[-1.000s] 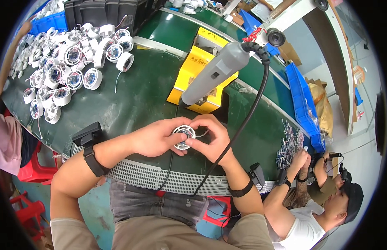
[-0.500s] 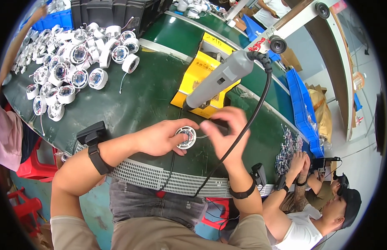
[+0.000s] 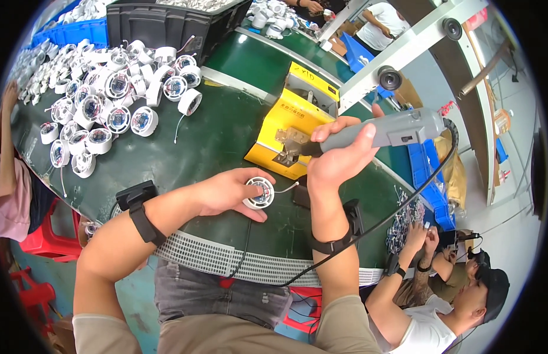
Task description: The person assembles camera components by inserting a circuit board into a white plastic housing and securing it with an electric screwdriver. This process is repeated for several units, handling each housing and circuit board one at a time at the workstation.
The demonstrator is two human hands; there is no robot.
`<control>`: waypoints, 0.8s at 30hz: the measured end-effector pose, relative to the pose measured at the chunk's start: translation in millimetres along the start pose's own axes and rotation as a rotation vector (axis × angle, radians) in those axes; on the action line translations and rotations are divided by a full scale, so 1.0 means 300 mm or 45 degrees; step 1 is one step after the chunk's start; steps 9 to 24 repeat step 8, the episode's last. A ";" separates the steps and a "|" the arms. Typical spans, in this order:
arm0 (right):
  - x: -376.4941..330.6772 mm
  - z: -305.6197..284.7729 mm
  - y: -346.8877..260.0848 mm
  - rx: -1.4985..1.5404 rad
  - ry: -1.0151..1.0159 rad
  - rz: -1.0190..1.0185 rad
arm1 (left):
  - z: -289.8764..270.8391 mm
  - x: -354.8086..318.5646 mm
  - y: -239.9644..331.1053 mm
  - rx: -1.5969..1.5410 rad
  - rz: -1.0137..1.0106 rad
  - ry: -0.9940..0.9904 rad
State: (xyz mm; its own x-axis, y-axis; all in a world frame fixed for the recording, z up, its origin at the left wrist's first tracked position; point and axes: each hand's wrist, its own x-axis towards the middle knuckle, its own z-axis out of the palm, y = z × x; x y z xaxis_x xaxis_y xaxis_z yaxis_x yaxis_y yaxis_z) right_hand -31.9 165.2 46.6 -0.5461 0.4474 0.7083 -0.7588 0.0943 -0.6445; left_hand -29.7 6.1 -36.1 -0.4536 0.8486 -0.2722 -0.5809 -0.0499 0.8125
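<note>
- Since half a second ago, the right hand (image 3: 339, 158) has left the small part and closed around the grey electric screwdriver (image 3: 385, 131), lifting it above the bench with its dark tip angled down to the left.
- Green workbench (image 3: 221, 135) stretches across the scene, with a grey perforated strip along its near edge.
- Far left, a heap of white round housings with wires (image 3: 108, 100) covers the bench, in front of a black plastic crate (image 3: 167, 23) and a blue plastic bin (image 3: 67, 32).
- A yellow box-shaped fixture (image 3: 291, 118) stands at centre, just beyond the hands.
- A black cable (image 3: 415, 194) runs from the screwdriver's rear down toward the near edge.
- The left hand (image 3: 229, 192) rests on the bench, fingers curled around a small white round housing (image 3: 259, 193) that sits near the centre, just this side of the yellow fixture.
- At lower right, a seated person in a white shirt (image 3: 427, 318) handles small parts with both hands.
</note>
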 end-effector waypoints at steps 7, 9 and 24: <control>0.003 0.006 0.047 -0.164 -0.024 -0.021 | -0.002 0.002 -0.002 0.045 0.002 -0.007; 0.001 0.008 0.049 -0.163 -0.029 -0.017 | -0.003 0.002 0.000 0.054 -0.001 -0.010; 0.001 0.008 0.049 -0.163 -0.029 -0.017 | -0.003 0.002 0.000 0.054 -0.001 -0.010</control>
